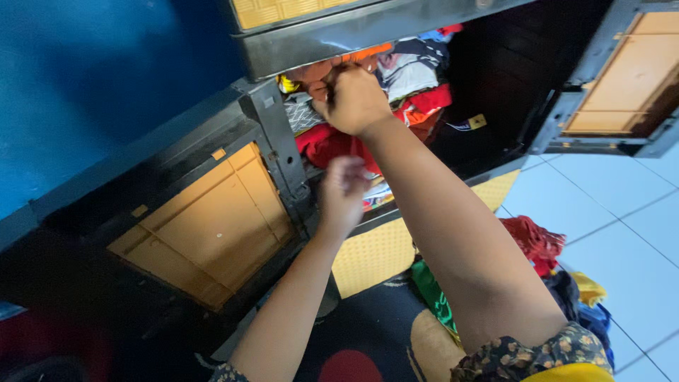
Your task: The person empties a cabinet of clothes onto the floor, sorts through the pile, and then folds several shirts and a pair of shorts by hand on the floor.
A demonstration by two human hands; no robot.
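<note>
Clothes point(396, 92) fill the open compartment of a dark plastic cabinet point(272, 120), a jumble of red, orange, white and grey cloth packed to the upper edge. The right hand point(353, 99) is raised into the top of that pile, its fingers curled tight into a fist around a fold of cloth near the upper frame; exactly which piece it holds cannot be told, since the knuckles hide it. The left hand point(341, 194) sits lower, at the front lip of the compartment, blurred, with fingers bent toward the red garment point(329, 145) that hangs over the edge; whether this grip has closed on the cloth or only touches it cannot be told.

The cabinet doors point(622, 78) stand swung open on both sides, their tan panels facing out. More clothing point(537, 244), red, green, yellow and blue, lies heaped on the white tiled floor point(622, 219) beside the person's right arm.

The step in hand looks like handling the stacked clothes inside the compartment, upper hand gripping, lower hand steadying. The next move probably calls for care that the packed pile does not spill forward over the lip, as the stack is loose and overfull.
</note>
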